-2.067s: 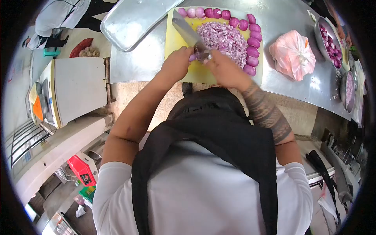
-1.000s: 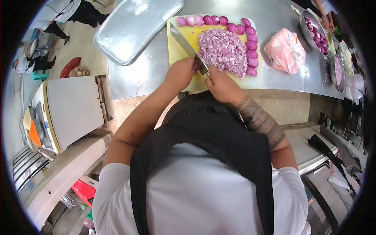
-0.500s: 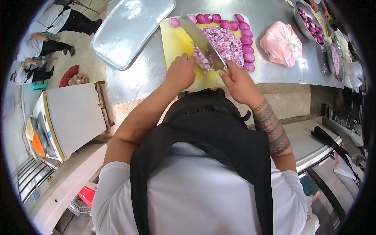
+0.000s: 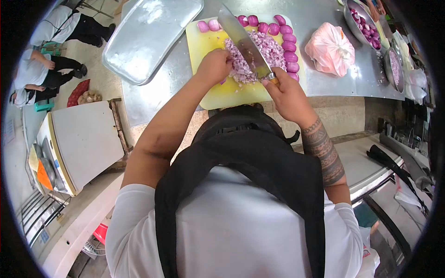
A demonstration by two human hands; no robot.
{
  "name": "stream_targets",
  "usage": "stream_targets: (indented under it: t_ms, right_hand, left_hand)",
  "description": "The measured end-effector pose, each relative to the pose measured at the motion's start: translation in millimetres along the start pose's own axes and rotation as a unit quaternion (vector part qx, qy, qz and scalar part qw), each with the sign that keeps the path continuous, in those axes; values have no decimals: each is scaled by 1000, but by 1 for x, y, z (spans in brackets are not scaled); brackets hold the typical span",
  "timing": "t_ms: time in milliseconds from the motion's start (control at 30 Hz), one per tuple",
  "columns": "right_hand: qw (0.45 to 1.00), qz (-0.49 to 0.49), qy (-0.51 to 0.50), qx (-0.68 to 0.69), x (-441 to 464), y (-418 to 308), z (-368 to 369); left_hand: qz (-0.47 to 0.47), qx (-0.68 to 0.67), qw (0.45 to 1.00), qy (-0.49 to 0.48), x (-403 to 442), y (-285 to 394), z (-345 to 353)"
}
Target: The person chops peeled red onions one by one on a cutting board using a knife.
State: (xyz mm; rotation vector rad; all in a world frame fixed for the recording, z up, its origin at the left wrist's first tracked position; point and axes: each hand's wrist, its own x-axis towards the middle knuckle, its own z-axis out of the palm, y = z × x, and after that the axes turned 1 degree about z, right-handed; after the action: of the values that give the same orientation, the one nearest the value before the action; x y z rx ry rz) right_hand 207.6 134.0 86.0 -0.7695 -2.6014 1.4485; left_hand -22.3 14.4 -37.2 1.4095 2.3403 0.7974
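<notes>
The right hand (image 4: 286,94) is wrapped round a broad, steel-bladed knife (image 4: 243,41), its blade slanting across a heap of finely chopped purple onion (image 4: 269,47) on a yellow rectangular cutting board (image 4: 211,98). The left hand (image 4: 214,67) curls beside the heap; from here I can't tell whether it pinches anything. Round purple onions (image 4: 289,47) line the board's edge.

Right hand (image 4: 287,91) gripping knife (image 4: 244,42) over chopped onion (image 4: 272,51), left hand (image 4: 213,67) curled alongside, its grasp unclear

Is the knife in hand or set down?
In hand: the right hand grips the knife, which hides part of the chopped onion from view.
</notes>
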Motion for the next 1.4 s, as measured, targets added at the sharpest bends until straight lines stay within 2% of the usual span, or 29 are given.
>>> stream_targets:
  t_ms: [100, 200, 400, 467, 567, 667, 767, 867, 1100, 1200, 1300, 1400]
  right_hand:
    - [1000, -9, -9, -13, 3, -1, 4]
    - [996, -23, -40, -72, 9, -5, 9]
    - [984, -41, -91, -150, 24, -4, 35]
    - [981, -28, -79, -175, 34, 18, 60]
    - [979, -58, -74, -183, 45, 15, 55]
    - [979, -72, -91, -169, 43, -8, 35]
    - [981, -8, -95, -168, 49, 19, 66]
    - [978, -39, -108, -173, 52, -5, 44]
    - [986, -32, -118, -117, 56, 19, 59]
    - [989, -65, -104, -86, 51, 12, 34]
    - [990, -70, -99, -67, 33, 15, 23]
    - [988, -75, -121, -61, 28, 18, 19]
  left_hand:
    - [-26, 39, 999, 18, -7, -12, -6]
    - [-11, 44, 999, -10, -14, -19, -14]
    - [-74, 27, 996, -53, -26, -9, -18]
    - [-65, 45, 997, -14, -25, -15, -8]
    - [-51, 65, 997, 10, -23, -18, -4]
    - [-69, 81, 994, 1, -28, -11, -7]
    - [-63, 63, 996, 12, -32, -14, -5]
    - [-65, 62, 996, 17, -33, -16, -4]
    - [-47, 70, 996, -4, -41, -22, -9]
    - [-83, 57, 995, 21, -60, -7, -26]
    - [-73, 51, 996, -20, -78, 23, -38]
    - [-118, 42, 989, -81, -67, 38, -29]
